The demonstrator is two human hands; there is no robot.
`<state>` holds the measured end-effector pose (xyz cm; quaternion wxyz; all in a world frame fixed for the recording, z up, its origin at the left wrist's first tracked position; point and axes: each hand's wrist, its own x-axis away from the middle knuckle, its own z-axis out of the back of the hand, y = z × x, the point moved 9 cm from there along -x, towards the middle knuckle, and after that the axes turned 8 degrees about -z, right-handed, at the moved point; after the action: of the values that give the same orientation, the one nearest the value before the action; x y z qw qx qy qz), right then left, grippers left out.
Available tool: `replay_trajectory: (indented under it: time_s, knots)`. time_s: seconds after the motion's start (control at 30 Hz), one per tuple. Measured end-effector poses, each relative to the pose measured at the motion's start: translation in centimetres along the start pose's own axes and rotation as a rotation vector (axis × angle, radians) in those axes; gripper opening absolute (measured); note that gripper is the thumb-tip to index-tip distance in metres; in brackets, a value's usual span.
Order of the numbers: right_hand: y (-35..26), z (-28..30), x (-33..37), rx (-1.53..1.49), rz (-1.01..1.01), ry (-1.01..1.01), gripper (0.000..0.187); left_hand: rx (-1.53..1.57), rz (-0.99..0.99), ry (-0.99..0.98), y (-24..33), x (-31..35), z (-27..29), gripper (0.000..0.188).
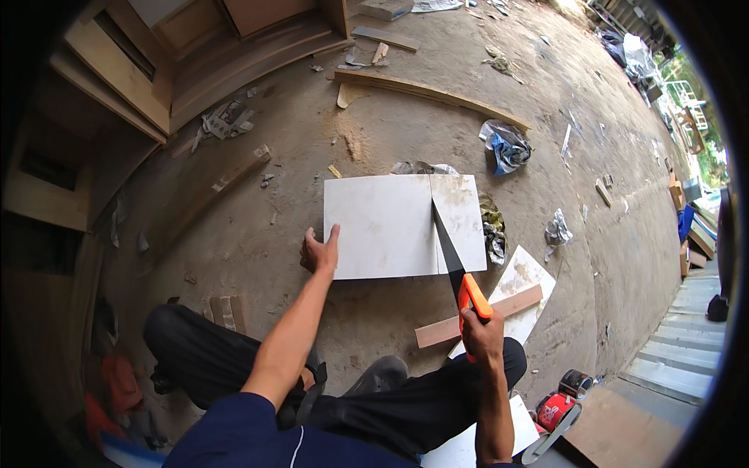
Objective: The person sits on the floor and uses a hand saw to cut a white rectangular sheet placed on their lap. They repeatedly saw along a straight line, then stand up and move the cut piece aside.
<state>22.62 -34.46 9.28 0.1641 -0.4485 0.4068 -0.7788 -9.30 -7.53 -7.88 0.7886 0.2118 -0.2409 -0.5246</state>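
Note:
A white rectangular board (pixel 376 226) lies in front of me, raised a little off the ground, with brownish smudges on its right part. A thin dark line crosses it from far edge to near edge. My left hand (pixel 318 251) grips the board's left edge, thumb on top. Held in my right hand (pixel 483 337) is a handsaw (pixel 448 248) with an orange handle and dark blade. The blade lies along the line, its tip short of the board's far edge; how deep it sits I cannot tell.
A reddish wooden strip (pixel 511 302) rests across another white board (pixel 524 269) at the right. Beyond lie a long wooden plank (pixel 437 92) and crumpled plastic (pixel 505 147). Wooden cabinets (pixel 117 70) stand at the far left. Tape rolls (pixel 555 409) sit near my right arm.

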Motion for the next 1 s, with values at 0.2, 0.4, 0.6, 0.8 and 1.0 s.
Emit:
replay_trajectory:
  time_s: [0.2, 0.4, 0.6, 0.8, 1.0]
  knots:
    - [-4.4, -0.4, 0.6, -0.124, -0.091, -0.005, 0.023, -0.027, -0.013, -0.393, 4.0, -4.4, -4.0, 0.099]
    - [-12.0, 0.5, 1.0, -0.333, -0.312, -0.024, 0.021, 0.094, -0.347, -0.183, 9.4, -5.1, 2.5, 0.083]
    - [-22.4, 3.4, 2.7, -0.286, -0.48, -0.146, 0.041, 0.016, -0.402, -0.124, 14.3, -7.7, 16.3, 0.074]
    - [-28.9, 3.9, 10.5, -0.396, -0.487, -0.158, 0.038, -0.126, -0.545, 0.041, 20.5, -10.6, 30.1, 0.072]
    - [-28.4, -2.0, 18.0, -0.387, -0.271, 0.128, 0.027, 0.034, -0.714, 0.165, 24.3, -5.8, 36.5, 0.057]
